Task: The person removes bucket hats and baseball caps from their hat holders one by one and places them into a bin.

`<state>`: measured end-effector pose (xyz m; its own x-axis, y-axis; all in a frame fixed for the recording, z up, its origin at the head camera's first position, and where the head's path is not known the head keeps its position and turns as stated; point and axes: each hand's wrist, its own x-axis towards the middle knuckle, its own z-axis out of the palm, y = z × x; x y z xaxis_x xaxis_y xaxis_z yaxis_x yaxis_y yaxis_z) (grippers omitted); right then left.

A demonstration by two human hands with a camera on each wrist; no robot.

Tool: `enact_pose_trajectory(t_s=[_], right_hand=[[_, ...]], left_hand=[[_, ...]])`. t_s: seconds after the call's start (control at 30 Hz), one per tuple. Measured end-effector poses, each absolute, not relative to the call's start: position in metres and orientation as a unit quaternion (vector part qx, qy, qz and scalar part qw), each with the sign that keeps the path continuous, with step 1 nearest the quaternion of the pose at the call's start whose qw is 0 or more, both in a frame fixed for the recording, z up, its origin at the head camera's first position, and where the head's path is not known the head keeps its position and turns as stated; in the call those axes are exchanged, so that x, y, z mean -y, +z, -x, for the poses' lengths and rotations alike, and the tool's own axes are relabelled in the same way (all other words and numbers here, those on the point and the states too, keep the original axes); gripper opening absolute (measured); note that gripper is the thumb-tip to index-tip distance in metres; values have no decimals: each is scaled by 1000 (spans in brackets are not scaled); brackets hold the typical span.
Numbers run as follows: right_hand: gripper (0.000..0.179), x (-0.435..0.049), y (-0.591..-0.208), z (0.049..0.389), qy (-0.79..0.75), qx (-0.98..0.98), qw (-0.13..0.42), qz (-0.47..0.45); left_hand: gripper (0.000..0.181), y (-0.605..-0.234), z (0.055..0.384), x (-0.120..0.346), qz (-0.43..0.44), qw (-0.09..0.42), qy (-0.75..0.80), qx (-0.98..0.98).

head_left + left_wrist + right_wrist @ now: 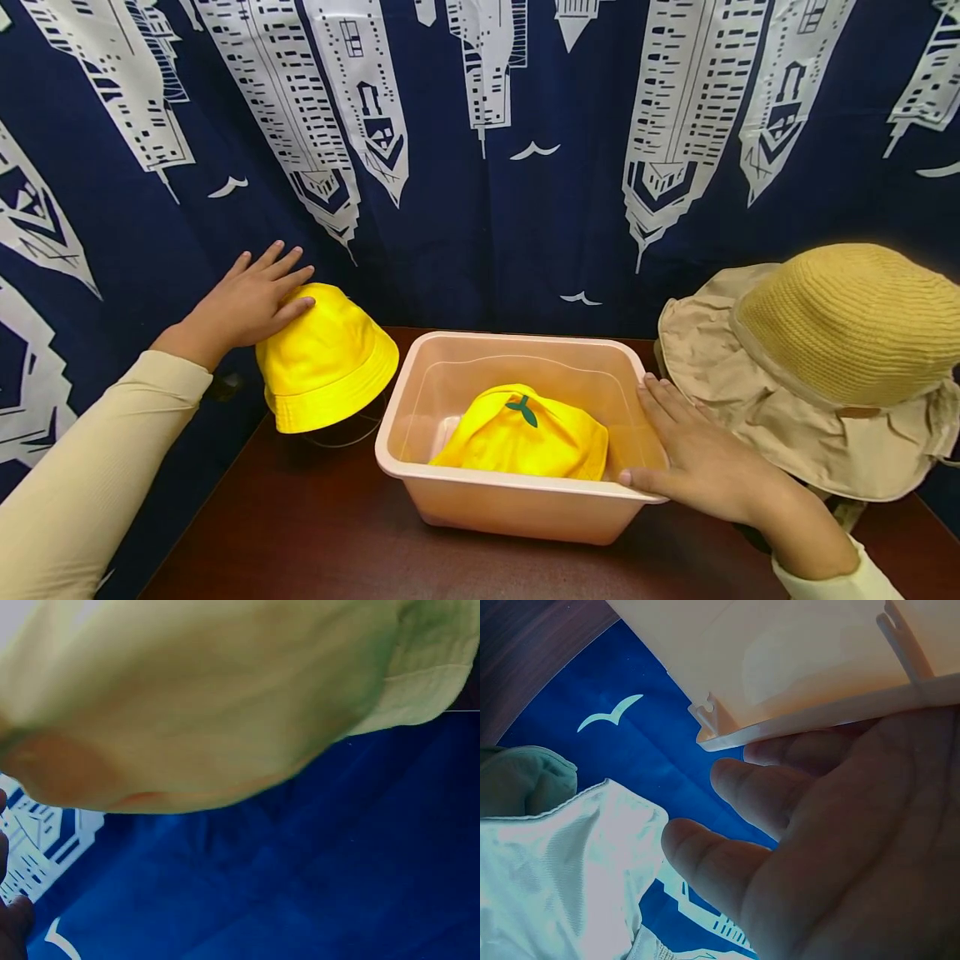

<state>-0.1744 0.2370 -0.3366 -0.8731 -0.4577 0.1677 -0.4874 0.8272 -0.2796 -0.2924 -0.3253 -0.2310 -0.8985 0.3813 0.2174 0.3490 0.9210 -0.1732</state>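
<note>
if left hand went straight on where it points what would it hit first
Probably the navy curtain: the left hand points at it past the left yellow hat, though the gap is unclear.

Dark reddish-brown surface (270,533), wood-like, slightly glossy; pale pink bin (525,508) upright on it, base down; left of bin, curved wire (348,445) low against surface, beneath yellow hat (330,367); right of bin, tan support (849,512) beneath broad-brimmed hat (847,325), mostly hidden, contact with surface unclear; surface's side edge slanting left of bin, far edge just behind bin; bare stretch in front of bin.
</note>
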Motion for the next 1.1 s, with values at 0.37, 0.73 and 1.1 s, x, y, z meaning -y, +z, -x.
enact_pose_trajectory(t_s=[0.37, 0.73, 1.1], right_hand=[[105, -237, -337, 175, 156, 956, 47, -245], [104, -236, -338, 175, 152, 957, 48, -243], [103, -236, -338, 175, 154, 955, 52, -247]], left_hand=[[79, -233, 298, 336, 173, 113, 53, 977], [73, -238, 300, 340, 183, 106, 46, 976], [70, -237, 300, 339, 188, 94, 41, 977]])
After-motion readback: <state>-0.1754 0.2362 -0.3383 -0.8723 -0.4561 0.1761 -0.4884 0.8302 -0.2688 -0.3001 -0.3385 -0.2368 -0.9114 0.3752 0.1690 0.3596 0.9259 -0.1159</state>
